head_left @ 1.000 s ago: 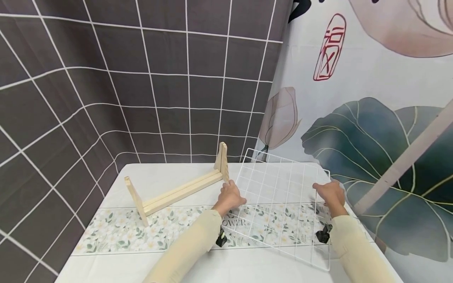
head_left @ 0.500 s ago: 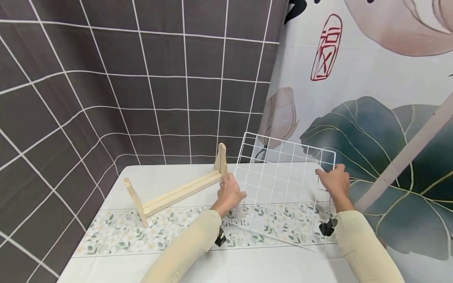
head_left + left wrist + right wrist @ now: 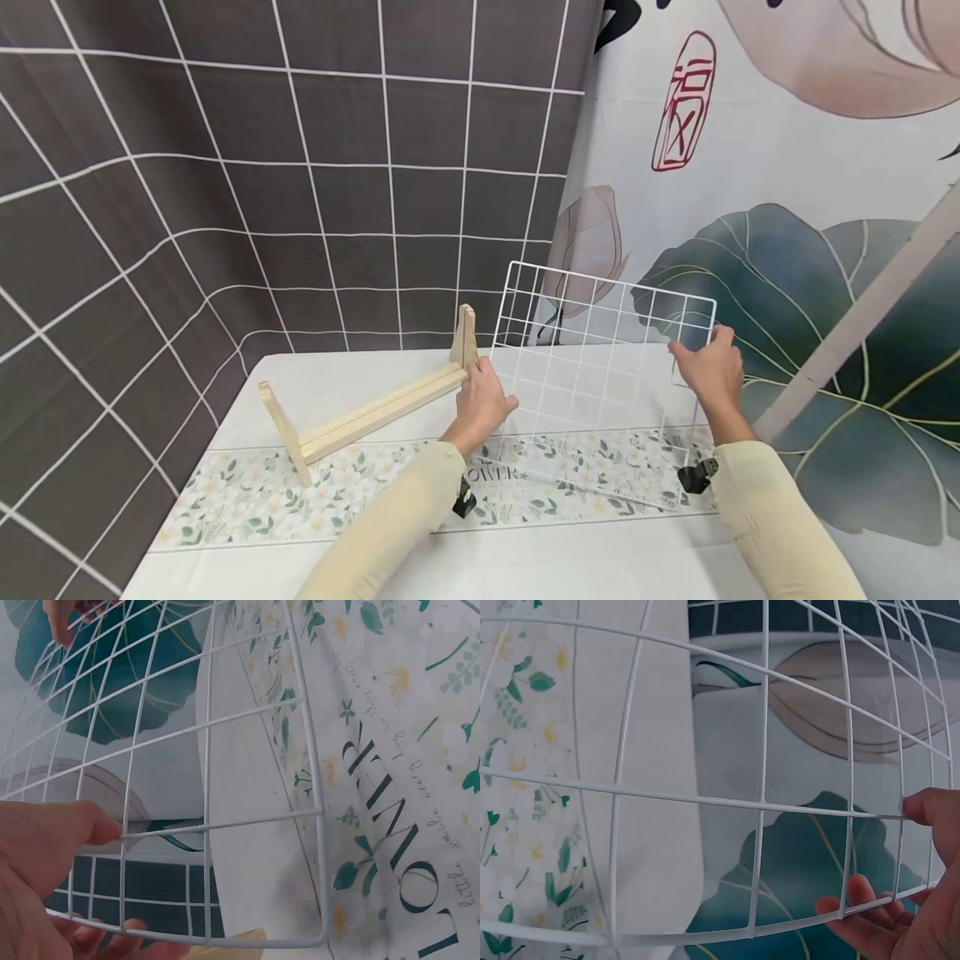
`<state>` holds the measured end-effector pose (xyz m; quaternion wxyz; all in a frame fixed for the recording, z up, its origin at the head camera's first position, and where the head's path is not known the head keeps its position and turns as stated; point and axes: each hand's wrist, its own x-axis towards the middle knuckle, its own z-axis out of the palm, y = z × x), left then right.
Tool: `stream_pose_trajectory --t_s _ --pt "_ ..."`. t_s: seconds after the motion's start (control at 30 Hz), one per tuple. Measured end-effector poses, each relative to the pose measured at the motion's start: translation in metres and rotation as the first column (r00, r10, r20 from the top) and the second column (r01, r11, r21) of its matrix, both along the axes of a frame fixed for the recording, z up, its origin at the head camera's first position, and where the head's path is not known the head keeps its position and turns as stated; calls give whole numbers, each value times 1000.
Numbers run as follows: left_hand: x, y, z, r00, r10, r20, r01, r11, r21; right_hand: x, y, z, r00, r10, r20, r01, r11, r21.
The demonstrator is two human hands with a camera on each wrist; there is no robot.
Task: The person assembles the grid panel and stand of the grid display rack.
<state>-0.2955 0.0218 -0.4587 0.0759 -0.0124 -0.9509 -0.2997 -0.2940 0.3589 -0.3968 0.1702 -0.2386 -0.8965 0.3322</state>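
Observation:
A white wire grid panel [image 3: 585, 367] is held between both hands, tilted up with its far edge high and its near edge low over the table. My left hand [image 3: 482, 404] grips its left side; in the left wrist view the thumb lies on the wires and the fingers curl under the edge rod. On the opposite side, my right hand [image 3: 711, 371] grips the frame, fingers wrapped round the edge wire [image 3: 795, 927] in the right wrist view. Left of the panel stands a pale wooden frame [image 3: 386, 412], two upright end pieces joined by a crossbar; its right upright is just behind my left hand.
The table has a white cover [image 3: 300, 575] with a floral printed band [image 3: 247, 492]. Behind it hang a dark gridded curtain [image 3: 337, 200] and a white curtain with lotus prints [image 3: 765, 167]. A pale slanted pole [image 3: 855, 321] stands at the right.
The grid panel has tilted up, its far edge rising and its near edge drawing away from me. My right hand has risen; my left hand has shifted slightly up. The wooden frame stays put.

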Motion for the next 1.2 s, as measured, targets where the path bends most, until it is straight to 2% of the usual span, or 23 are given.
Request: stream_pose_trajectory --t_s 0.27,0.53,0.63,0.87,1.03,1.2 --pt "-5 -5 6 997 12 -76 -7 998 58 -2 -10 14 984 34 -174 -36 999 -8" --pt "-14 -12 8 989 33 -143 -20 996 92 -6 -19 28 960 64 -274 -66 998 3" --pt "-16 -14 10 982 49 -181 -30 994 108 -7 -23 35 945 61 -323 -62 998 9" --pt "-20 -16 19 955 113 -273 -72 985 156 -12 -35 51 891 56 -450 -56 998 13" --pt "-21 -20 25 938 137 -319 -83 981 176 -13 -43 63 876 58 -479 -60 998 11" --pt "-23 -25 37 925 157 -347 -93 977 194 -14 -51 77 862 74 -501 -80 997 10"
